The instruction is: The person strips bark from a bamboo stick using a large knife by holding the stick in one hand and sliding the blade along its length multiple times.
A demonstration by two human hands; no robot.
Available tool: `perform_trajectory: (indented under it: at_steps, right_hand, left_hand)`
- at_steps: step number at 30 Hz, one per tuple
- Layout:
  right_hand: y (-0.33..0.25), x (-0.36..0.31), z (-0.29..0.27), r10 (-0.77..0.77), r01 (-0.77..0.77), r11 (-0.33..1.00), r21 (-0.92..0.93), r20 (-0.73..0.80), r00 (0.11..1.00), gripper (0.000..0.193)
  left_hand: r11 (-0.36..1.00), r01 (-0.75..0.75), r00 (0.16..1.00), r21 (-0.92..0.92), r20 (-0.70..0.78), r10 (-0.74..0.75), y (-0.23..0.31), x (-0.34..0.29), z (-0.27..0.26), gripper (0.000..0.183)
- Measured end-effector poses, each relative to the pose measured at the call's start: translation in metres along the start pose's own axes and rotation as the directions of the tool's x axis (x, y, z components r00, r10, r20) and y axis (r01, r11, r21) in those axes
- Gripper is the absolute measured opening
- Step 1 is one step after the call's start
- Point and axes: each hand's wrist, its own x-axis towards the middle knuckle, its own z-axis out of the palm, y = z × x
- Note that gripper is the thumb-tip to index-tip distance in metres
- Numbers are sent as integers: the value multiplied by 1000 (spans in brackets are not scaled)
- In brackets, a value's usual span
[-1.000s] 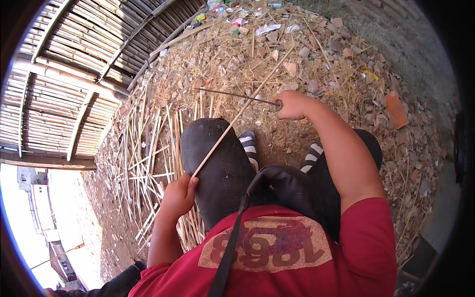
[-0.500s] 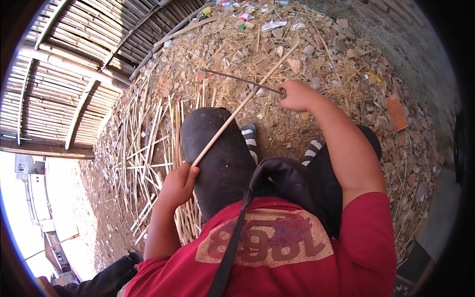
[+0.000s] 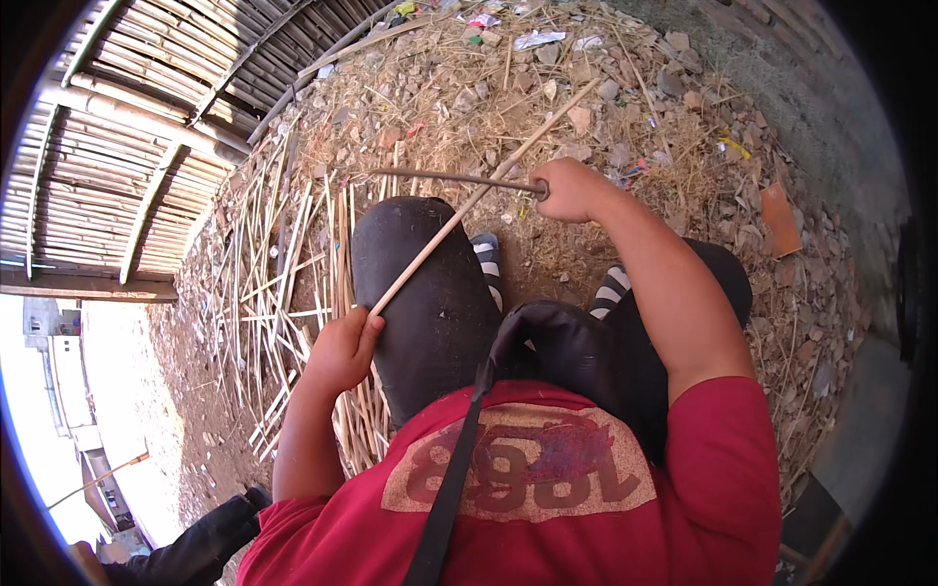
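Note:
My left hand (image 3: 339,352) is closed round the near end of a long pale bamboo stick (image 3: 430,246). From there the stick slants up and away to the right, passing over my left knee (image 3: 415,293) in dark trousers. A long, thin, dark-bladed knife (image 3: 440,176) is in my right hand (image 3: 575,191), its handle mostly hidden by the closed fingers. The blade points left and crosses the stick beyond the knee. Whether its edge touches the stick I cannot tell.
Many split bamboo strips (image 3: 288,264) lie in a loose pile left of my leg. Stones and dry straw (image 3: 547,107) cover the ground ahead. A bamboo-slat wall (image 3: 127,146) stands at left. An orange tile piece (image 3: 780,222) lies at right. Another person's leg (image 3: 195,537) shows lower left.
My right hand has moved slightly left, and the knife blade now lies nearer level and closer to my knee. My left hand keeps its hold on the bamboo stick.

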Motion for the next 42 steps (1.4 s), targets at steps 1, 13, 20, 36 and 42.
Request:
perform_trajectory:
  at_steps: [1, 13, 20, 36, 42]
  right_hand:
    - [19, 3, -4, 73, -72, 997, 28, -1, 997, 36]
    - [39, 6, -17, 279, -210, 944, 255, -274, 920, 40]
    - [-16, -9, -24, 17, -10, 993, -114, 54, 998, 38]
    - [10, -5, -25, 78, -81, 996, -36, -83, 993, 42]
    - [29, 1, -15, 155, -156, 988, 13, 43, 987, 37]
  left_hand:
    - [1000, 0, 1000, 9, -5, 0, 3, 4, -1, 44]
    - [999, -53, 999, -12, -1, 53, -7, 3, -6, 41]
    - [998, -56, 997, -2, -43, 56, -7, 5, 5, 41]
    - [992, -16, 993, 126, -116, 31, 5, -6, 4, 38]
    - [997, -24, 997, 79, -70, 30, -4, -3, 7, 38]
